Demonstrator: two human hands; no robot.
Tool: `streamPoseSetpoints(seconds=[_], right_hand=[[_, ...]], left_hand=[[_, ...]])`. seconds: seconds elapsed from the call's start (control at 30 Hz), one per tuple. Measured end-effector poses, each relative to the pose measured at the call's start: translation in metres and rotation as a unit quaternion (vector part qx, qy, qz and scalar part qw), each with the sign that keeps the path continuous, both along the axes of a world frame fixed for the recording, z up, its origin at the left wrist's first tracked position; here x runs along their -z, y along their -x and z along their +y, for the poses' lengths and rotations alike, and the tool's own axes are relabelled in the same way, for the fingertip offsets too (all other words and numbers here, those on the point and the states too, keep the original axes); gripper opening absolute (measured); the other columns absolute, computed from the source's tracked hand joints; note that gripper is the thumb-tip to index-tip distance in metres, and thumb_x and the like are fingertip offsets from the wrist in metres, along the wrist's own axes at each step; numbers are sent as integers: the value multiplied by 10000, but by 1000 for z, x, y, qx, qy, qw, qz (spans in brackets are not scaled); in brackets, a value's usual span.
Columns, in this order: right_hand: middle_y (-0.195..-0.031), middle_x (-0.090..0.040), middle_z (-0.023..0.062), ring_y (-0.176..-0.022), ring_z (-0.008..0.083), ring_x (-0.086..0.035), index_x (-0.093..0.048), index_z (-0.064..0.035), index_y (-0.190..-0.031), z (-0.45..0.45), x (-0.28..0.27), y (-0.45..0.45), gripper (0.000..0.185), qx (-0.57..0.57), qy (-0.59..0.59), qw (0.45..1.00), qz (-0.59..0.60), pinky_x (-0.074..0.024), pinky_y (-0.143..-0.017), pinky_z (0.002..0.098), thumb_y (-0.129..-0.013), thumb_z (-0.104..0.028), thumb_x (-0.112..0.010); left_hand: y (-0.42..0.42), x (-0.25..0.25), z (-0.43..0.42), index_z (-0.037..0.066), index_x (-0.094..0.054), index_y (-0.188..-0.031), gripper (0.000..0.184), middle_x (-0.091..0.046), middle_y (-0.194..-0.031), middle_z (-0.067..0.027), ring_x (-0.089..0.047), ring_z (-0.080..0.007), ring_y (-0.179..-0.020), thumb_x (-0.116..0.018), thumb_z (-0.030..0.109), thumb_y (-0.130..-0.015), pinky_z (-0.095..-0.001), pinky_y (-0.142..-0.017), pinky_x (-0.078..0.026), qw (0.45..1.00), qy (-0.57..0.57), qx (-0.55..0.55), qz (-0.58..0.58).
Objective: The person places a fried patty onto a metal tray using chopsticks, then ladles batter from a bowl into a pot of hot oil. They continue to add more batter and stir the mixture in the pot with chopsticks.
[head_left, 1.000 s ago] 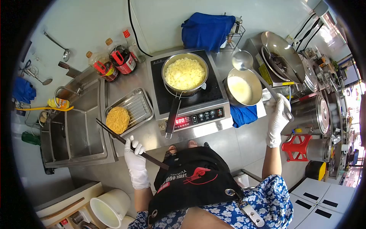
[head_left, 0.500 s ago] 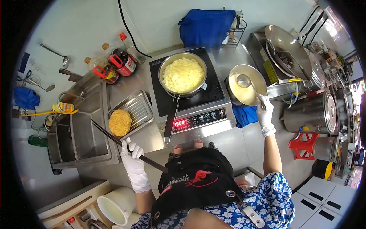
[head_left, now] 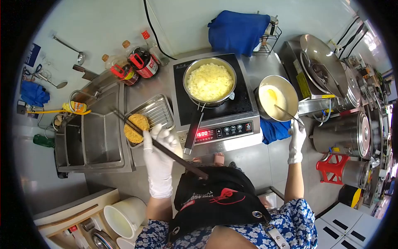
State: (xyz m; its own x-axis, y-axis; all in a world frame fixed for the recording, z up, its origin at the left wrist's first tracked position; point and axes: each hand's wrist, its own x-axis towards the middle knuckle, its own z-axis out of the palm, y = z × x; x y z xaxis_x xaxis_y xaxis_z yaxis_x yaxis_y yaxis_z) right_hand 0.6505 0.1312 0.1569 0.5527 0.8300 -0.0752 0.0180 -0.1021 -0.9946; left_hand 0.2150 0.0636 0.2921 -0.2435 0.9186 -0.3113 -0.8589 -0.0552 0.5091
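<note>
Counter (head_left: 141, 93): bare steel ahead of both hands, pale wall behind, and it's crowded.
Left hand (head_left: 156, 154): fingers pinching dark chopsticks (head_left: 178, 158), which cross over the patty (head_left: 140, 119) just beyond, on the tray (head_left: 159, 108); touching or only above, I can't tell.
Right hand (head_left: 297, 137): closed on the ladle (head_left: 286, 112), whose bowl is out of sight in the pot (head_left: 291, 94) just ahead.
Patty risk: looks crumbly; a hard squeeze from the sticks could break it.
Pot risk: a sideways tug on the ladle could slop the liquid or tip it.
Pan (head_left: 233, 76): heaped, beyond and between the hands; its handle (head_left: 194, 133) juts out right of the left hand, so a knock could swing it.
In the way: that handle, plus the cooktop (head_left: 232, 111), between the hands.
Around: bottles (head_left: 143, 62) beyond the left hand, sink (head_left: 101, 137) outside it; wok (head_left: 327, 50) beyond the right.
</note>
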Motion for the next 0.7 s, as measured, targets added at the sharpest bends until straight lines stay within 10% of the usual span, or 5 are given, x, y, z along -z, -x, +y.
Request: streamPoseSetpoints(seconds=[0.13,0.33,0.47,0.57,0.7], right_hand=[[-738,-547,9,-569,60,-469,-561,9,-1075,-57,-2,37,285,43,59,992,103,-391,-517,201,-870,-183,-605],[-1001,-571,80,-822,123,-556,-411,-32,-1318,-99,-58,162,550,-278,-28,955,101,-475,-734,258,-807,-43,-612],[-1229,-483,136,-1014,233,-531,-270,-49,-1396,-100,-96,216,1058,-247,-187,938,158,-437,-885,383,-576,-462,-794],[-1139,-543,145,-1003,222,-531,-552,19,-1161,-86,-98,225,455,-184,-302,934,-50,-433,-871,371,-876,-332,-606],[-1080,-542,156,-1034,275,-528,-582,39,-995,-77,-106,231,333,-131,-260,945,147,-449,-896,388,-937,-276,-492]], left_hand=[[-25,6,19,67,-598,-1085,425,-630,-1008,-127,-554,-253,-928,-416,425,-943,-384,-842,-440,990,-79,101,-56],[-83,-3,35,40,-269,-1377,611,-322,-1391,-246,-335,-355,-1285,-244,485,-960,-474,-1078,-252,963,-105,245,-36],[-99,4,34,29,-269,-1381,635,-329,-1404,-208,-350,-302,-1284,-258,495,-951,-439,-1084,-255,932,-125,337,-40],[-101,3,31,46,-255,-1401,653,-385,-1374,-179,-380,-263,-1261,-300,507,-940,-428,-1079,-262,909,-129,394,-36],[-75,9,30,8,-239,-1402,584,-432,-1321,-172,-431,-257,-1226,-349,388,-973,-387,-1058,-306,893,-141,419,80]])
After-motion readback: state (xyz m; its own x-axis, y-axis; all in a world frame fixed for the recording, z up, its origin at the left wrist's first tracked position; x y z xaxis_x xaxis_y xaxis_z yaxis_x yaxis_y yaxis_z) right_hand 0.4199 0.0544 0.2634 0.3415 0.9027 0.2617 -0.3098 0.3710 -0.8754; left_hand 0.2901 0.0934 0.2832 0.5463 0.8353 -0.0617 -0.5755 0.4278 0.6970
